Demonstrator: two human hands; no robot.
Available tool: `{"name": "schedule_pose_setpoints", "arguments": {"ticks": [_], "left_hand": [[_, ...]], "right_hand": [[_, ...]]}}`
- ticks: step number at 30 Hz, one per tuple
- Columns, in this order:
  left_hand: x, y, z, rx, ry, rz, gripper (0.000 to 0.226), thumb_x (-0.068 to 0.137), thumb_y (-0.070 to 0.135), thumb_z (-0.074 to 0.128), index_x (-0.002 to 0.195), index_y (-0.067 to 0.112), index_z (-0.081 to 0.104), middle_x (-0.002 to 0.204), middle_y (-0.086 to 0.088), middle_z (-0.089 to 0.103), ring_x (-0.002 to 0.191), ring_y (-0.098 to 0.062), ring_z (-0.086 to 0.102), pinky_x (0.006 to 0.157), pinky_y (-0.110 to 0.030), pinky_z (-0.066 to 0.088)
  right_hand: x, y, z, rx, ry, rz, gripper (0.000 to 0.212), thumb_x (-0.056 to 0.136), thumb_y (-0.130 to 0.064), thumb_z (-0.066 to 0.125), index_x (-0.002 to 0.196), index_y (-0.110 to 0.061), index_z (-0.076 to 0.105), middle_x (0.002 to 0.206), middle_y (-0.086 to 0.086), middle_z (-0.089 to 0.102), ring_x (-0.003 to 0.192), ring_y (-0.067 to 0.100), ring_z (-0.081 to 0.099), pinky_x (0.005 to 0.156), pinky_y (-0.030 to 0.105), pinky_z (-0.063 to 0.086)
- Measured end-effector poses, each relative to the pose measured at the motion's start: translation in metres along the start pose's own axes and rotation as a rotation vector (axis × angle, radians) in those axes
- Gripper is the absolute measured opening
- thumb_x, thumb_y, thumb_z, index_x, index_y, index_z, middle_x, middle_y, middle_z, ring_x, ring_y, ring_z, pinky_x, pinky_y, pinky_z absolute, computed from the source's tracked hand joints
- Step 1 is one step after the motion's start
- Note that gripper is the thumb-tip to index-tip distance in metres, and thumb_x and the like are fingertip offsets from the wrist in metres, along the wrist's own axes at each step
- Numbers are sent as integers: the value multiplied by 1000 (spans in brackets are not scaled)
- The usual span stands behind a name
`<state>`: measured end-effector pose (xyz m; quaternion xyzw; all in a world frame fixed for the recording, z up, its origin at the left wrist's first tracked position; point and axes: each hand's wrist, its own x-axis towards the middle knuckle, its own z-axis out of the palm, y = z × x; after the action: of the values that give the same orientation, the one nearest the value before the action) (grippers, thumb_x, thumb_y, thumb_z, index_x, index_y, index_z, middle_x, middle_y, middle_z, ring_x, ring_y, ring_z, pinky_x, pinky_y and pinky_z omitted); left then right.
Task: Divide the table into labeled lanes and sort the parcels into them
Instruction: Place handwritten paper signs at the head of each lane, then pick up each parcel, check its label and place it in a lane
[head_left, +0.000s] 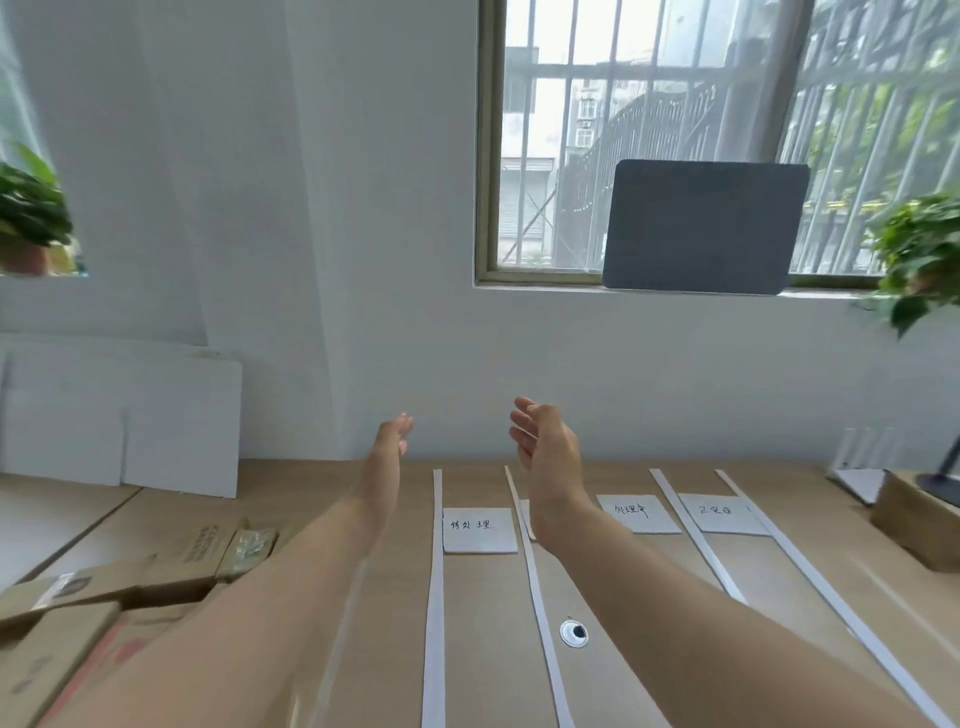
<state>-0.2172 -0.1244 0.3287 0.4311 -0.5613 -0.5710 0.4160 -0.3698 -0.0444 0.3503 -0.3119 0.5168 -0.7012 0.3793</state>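
Several white paper strips (434, 597) run lengthwise down the wooden table (488, 649) and split it into lanes. Three handwritten white label cards lie at the far ends of the lanes: the left card (479, 530), the middle card (638, 513) and the right card (722, 513). Brown cardboard parcels (78, 613) are heaped at the table's left. My left hand (390, 447) and my right hand (545, 441) are both raised above the far part of the table, palms facing each other, fingers apart, holding nothing.
A round cable grommet (574, 633) sits in the table between two strips. White boards (124, 421) lean on the wall at the left. A wooden box (914, 519) and a white router (857, 467) stand at the right. A dark laptop (701, 228) rests on the windowsill.
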Motion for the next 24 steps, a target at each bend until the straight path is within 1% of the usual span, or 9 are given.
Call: {"name": "schedule_pose_setpoints", "arguments": {"ticks": [3, 5, 8, 10, 13, 15, 17, 19, 24], "left_hand": [[-25, 3, -1, -12, 15, 38, 71, 93, 60, 35, 158, 30, 34, 165, 4, 32, 153, -15, 25, 125, -42, 10], [-42, 1, -3, -17, 31, 55, 66, 100, 56, 32, 160, 29, 30, 165, 3, 31, 153, -16, 24, 125, -42, 9], [-71, -5, -10, -29, 98, 58, 57, 107, 49, 24, 160, 27, 29, 165, 2, 32, 154, -17, 24, 125, -43, 9], [-94, -12, -20, -15, 146, 45, 58, 108, 53, 21, 159, 28, 31, 166, 0, 31, 153, -18, 24, 127, -45, 8], [-130, -28, -40, 42, 186, -3, 67, 103, 67, 18, 157, 33, 34, 167, -5, 27, 155, -20, 21, 127, -51, 8], [-156, -38, -59, 52, 207, -42, 73, 97, 75, 19, 156, 36, 35, 168, -8, 25, 156, -20, 19, 127, -52, 7], [-173, -48, -83, 36, 252, -39, 69, 101, 70, 18, 157, 33, 34, 168, -9, 25, 156, -21, 17, 127, -50, 8], [-187, -54, -107, 33, 291, -61, 67, 103, 66, 16, 157, 30, 35, 167, -9, 27, 156, -23, 19, 127, -49, 11], [-219, -75, -169, 4, 351, -108, 78, 94, 78, 23, 156, 32, 38, 165, -10, 31, 153, -22, 27, 127, -49, 13]], "right_hand": [[-19, -3, -5, -3, -18, 2, 45, 82, -46, 48, 118, -29, 70, 130, -2, 68, 123, 10, 62, 122, 44, 36], [-31, -4, -8, 6, -35, 14, 36, 92, -41, 49, 118, -29, 71, 129, -2, 68, 123, 11, 63, 122, 45, 35], [-50, 0, -9, 9, -50, 39, 34, 92, -41, 51, 114, -27, 73, 125, -1, 71, 119, 12, 66, 121, 44, 38], [-64, 9, -10, 6, -66, 60, 39, 85, -44, 51, 112, -28, 75, 123, -1, 72, 118, 13, 67, 120, 43, 40], [-86, 28, -8, 30, -112, 119, 30, 102, -31, 48, 116, -22, 73, 127, 4, 72, 120, 17, 66, 121, 42, 39], [-104, 42, -3, 43, -127, 177, 32, 105, -25, 45, 121, -16, 71, 129, 9, 71, 116, 17, 66, 121, 41, 38], [-122, 55, 9, 41, -145, 212, 34, 105, -24, 44, 122, -14, 71, 126, 10, 71, 110, 17, 65, 121, 39, 40], [-135, 70, 23, 36, -174, 232, 32, 105, -25, 44, 117, -17, 72, 118, 5, 71, 111, 18, 65, 120, 39, 41], [-167, 105, 69, 29, -221, 281, 31, 105, -25, 44, 117, -17, 72, 123, 5, 72, 118, 20, 67, 117, 38, 43]]}}
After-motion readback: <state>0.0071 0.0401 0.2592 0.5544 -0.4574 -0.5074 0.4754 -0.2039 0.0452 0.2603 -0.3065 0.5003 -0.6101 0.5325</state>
